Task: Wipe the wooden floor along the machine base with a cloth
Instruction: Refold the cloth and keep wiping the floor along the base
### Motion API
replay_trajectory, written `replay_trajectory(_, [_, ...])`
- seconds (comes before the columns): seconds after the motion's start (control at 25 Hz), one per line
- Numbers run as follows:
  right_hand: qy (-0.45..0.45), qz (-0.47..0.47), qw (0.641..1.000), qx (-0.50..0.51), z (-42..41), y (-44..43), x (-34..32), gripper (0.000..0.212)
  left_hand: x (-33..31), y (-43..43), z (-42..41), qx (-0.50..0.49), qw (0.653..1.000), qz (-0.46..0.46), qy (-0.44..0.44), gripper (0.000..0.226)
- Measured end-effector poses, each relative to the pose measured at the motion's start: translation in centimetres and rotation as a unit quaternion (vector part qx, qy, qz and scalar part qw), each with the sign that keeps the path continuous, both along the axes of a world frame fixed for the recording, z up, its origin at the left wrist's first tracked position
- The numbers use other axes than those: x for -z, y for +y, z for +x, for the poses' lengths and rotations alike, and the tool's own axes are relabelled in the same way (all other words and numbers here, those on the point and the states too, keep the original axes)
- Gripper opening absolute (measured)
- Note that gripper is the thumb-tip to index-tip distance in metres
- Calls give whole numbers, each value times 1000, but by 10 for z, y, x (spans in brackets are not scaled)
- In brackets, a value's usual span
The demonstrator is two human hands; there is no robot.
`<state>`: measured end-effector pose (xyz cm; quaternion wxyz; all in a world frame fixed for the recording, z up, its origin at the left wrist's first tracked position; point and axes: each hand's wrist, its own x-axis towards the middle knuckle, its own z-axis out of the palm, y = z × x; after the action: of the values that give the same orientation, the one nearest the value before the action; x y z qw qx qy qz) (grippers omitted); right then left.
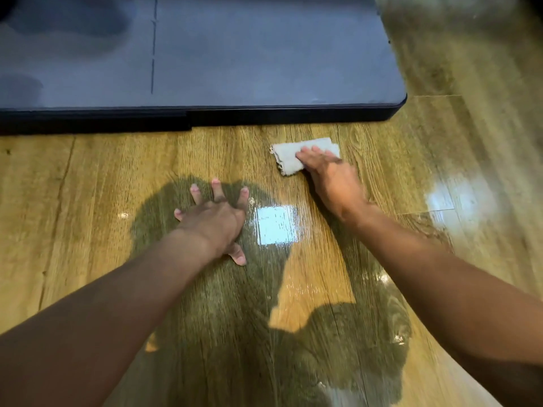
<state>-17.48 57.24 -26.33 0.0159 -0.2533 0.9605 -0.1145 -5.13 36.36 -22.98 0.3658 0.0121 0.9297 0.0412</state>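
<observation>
Right hand (329, 174) pressing cloth (289, 157) on floor (102, 177) — near machine base (235, 116)

I'm looking down at floor level in an indoor room. The wooden floor (102, 177) is glossy plank laminate with oak-like grain and visible board seams. A bright square glare (277, 226) reflects off its polish. A low, dark grey machine base (264, 63) with a rounded corner sits flat on the boards. I cannot tell whether this is a home or a gym.
</observation>
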Motion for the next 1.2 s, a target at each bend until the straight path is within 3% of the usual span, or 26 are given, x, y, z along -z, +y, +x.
replay_trajectory(0.08, [-5,15,1000,-21,-13,12,-3,45,-1,-1,0,-11,1000,8,-5,128])
replay_trajectory(0.24, [-29,-36,996,75,-53,4,-13,30,-7,-1,-2,-25,999,10,-17,130])
replay_trajectory(0.52, [-32,-7,998,49,113,78,5,58,-8,3,0,-2,1000,-3,0,114])
replay_trajectory(0.76, [-55,-15,993,107,71,44,-10,54,-4,-5,-1,-7,1000,-14,-9,128])
replay_trajectory(0.92, [-26,25,999,40,209,98,-9,72,0,-6,-1,5,1000,-19,-3,129])
replay_trajectory(1.0, [-41,38,998,2,235,116,-11,78,-2,-5,-3,-1,1000,-29,0,131])
replay_trajectory(1.2, [-84,17,995,43,174,89,-23,54,-12,-2,4,2,999,-32,8,125])
